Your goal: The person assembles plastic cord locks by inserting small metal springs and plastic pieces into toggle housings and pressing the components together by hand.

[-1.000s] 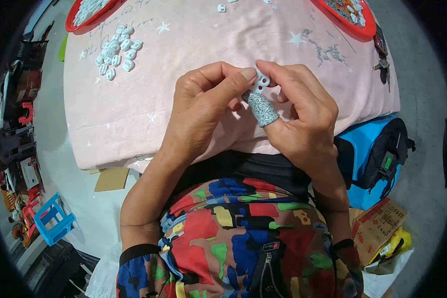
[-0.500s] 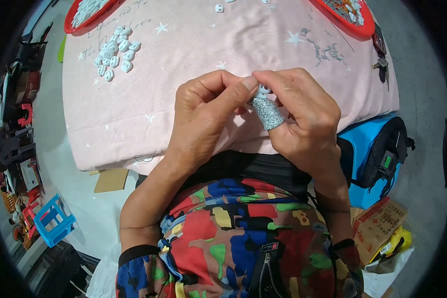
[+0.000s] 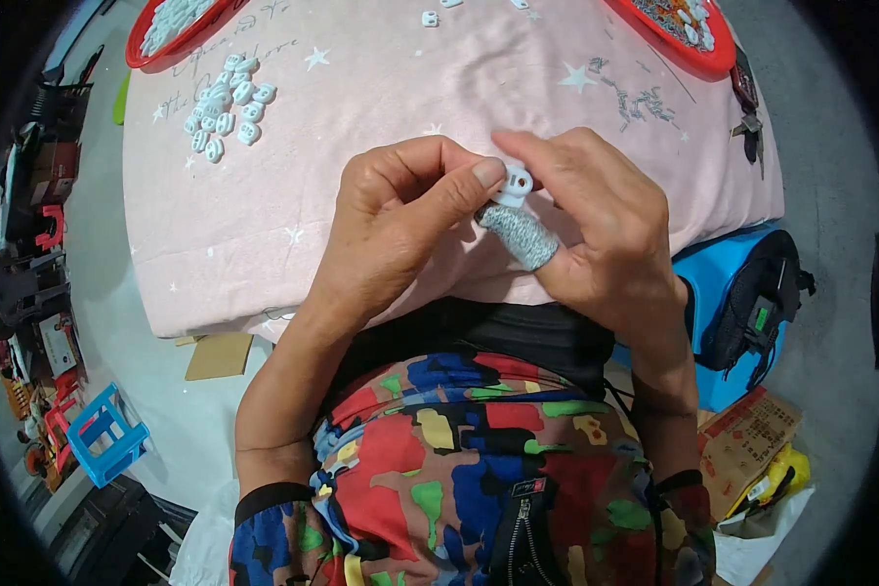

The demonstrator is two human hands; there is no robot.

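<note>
My left hand is closed, with thumb and forefinger pinching a small white plastic piece above the cloth's near part. A round hole and a slot show in the piece; its left end is hidden by my fingers. On my right hand the thumb wears a grey speckled knitted finger sleeve, and its tip lies just under the piece. Whether the thumb presses on it I cannot tell. The right forefinger is lifted apart from the thumb, slightly blurred, with nothing seen between them.
White pieces lie heaped on the pink cloth at left. Small grey metal parts are scattered at right. Red trays stand at far left and far right. Keys lie at the right edge.
My right forefinger has lifted off the white piece, uncovering its right end. The sleeved thumb has tilted, its tip shifting left. My left hand keeps its pinch nearly in place.
</note>
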